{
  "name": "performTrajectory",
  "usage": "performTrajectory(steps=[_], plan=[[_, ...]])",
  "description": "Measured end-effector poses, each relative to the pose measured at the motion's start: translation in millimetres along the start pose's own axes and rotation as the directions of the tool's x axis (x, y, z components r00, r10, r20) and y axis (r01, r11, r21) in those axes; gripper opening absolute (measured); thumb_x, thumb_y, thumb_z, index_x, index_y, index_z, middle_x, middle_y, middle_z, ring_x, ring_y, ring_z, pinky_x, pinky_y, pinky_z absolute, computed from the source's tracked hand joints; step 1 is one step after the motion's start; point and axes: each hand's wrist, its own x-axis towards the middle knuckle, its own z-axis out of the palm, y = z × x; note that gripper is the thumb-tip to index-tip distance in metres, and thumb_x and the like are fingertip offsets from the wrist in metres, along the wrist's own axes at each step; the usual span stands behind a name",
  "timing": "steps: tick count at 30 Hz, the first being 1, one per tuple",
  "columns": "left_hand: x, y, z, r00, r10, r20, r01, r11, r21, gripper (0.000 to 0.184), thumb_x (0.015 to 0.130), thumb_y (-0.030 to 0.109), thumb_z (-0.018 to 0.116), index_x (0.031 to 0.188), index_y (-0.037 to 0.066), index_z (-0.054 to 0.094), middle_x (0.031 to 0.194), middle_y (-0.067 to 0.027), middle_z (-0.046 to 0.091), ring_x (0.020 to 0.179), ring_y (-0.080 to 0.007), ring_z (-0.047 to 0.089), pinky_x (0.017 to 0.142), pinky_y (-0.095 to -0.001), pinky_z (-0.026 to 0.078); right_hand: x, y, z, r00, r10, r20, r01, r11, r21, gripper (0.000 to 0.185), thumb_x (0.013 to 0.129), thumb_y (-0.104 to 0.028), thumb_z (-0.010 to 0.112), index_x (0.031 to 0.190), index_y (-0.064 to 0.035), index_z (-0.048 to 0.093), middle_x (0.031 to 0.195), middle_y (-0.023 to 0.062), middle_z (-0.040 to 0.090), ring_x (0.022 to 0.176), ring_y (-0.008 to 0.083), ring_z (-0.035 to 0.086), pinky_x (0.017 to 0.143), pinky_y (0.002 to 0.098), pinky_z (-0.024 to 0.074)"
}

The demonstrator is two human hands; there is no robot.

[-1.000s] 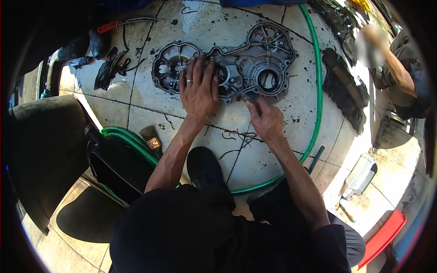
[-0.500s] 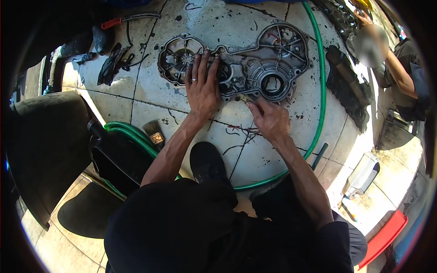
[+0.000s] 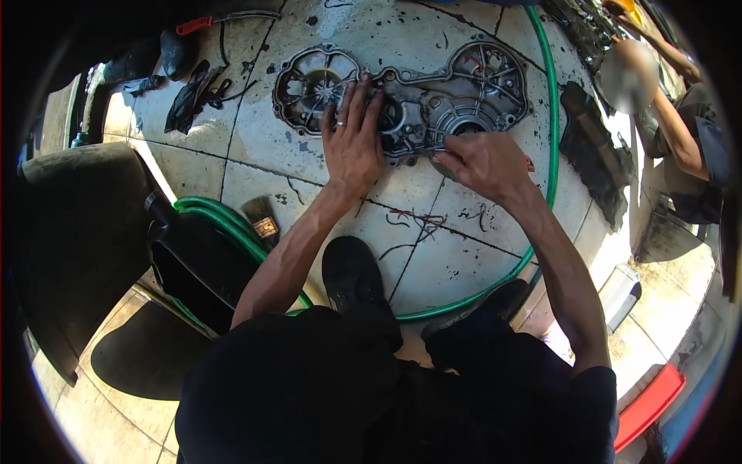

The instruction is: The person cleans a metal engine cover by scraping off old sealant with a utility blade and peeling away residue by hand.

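Observation:
A greasy metal engine casing cover (image 3: 421, 93) lies with its ribbed inner side up on the tiled floor. My left hand (image 3: 353, 147), a ring on one finger, rests flat on its left-middle part with fingers stretched out. My right hand (image 3: 488, 166) is closed at the casing's lower edge, beside the round bore on the right. What it grips is mostly hidden; a dark edge shows near the fingertips and a bit of red (image 3: 529, 164) behind the hand. Thin dark scraps (image 3: 417, 223) lie on the tiles below the casing.
A green hose (image 3: 551, 116) curves around the right side and front. A paintbrush (image 3: 263, 220) and black plastic bottle (image 3: 197, 259) lie left. A red-handled tool (image 3: 197, 25) is at the upper left. Another person's arm (image 3: 680, 139) is at right, near a dark block (image 3: 591, 147).
My right hand has moved right and up along the casing's lower edge, turning over so its back covers part of the bore. My left hand stays on the casing.

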Motion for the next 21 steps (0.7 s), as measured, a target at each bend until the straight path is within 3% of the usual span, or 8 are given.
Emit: performTrajectory(steps=[2,6,12,15,21], plan=[[4.5,1.3,-0.3,1.000,0.013,0.013,-0.013,1.000,0.027,0.052,0.091,0.007,0.048,0.143,0.011,0.051,0.157,-0.0108,0.039,0.147,-0.0253,0.034,0.117,-0.0459,0.021,5.3,8.5,-5.5,0.996,-0.084,0.010,0.084,0.996,0.010,0.031,0.089,-0.039,0.068,0.079,-0.0095,0.069,0.066,0.0121,0.066,0.064,0.0344,0.066,0.057,0.0456,0.0496],[10.2,3.1,-1.3,1.000,0.024,0.000,-0.024,0.999,0.022,0.053,0.089,0.007,0.050,0.141,0.010,0.052,0.153,-0.0078,0.045,0.143,-0.0223,0.040,0.115,-0.0442,0.025,15.0,20.9,-8.1,0.994,-0.103,0.044,0.100,0.993,0.064,0.034,0.088,-0.041,0.068,0.079,-0.0085,0.069,0.064,0.0122,0.065,0.061,0.0346,0.065,0.055,0.0451,0.0481],[9.1,4.5,-1.1,0.999,0.035,-0.024,-0.034,0.999,0.006,0.049,0.089,0.004,0.049,0.137,0.010,0.055,0.152,-0.0064,0.047,0.140,-0.0217,0.044,0.113,-0.0447,0.028,15.3,24.3,-1.4,0.997,-0.067,0.041,0.062,0.990,0.123,0.038,0.087,-0.044,0.069,0.079,-0.0070,0.069,0.062,0.0119,0.064,0.059,0.0344,0.064,0.055,0.0454,0.0468],[15.5,10.6,-9.0,0.999,-0.012,0.042,0.013,1.000,-0.008,0.049,0.088,0.006,0.050,0.137,0.010,0.056,0.152,-0.0075,0.047,0.141,-0.0231,0.043,0.114,-0.0458,0.028,16.9,25.8,-6.7,0.996,-0.052,0.067,0.037,0.979,0.200,0.037,0.087,-0.045,0.069,0.078,-0.0088,0.069,0.062,0.0120,0.064,0.061,0.0350,0.064,0.055,0.0455,0.0471],[14.2,13.2,-12.5,0.997,-0.028,0.065,0.030,0.999,-0.029,0.050,0.085,0.007,0.049,0.135,0.007,0.056,0.151,-0.0105,0.047,0.141,-0.0264,0.043,0.115,-0.0473,0.025,10.5,14.8,-6.1,0.998,0.004,0.067,-0.016,0.985,0.175,0.035,0.088,-0.043,0.066,0.080,-0.0096,0.067,0.066,0.0145,0.066,0.065,0.0381,0.066,0.060,0.0495,0.0510]])
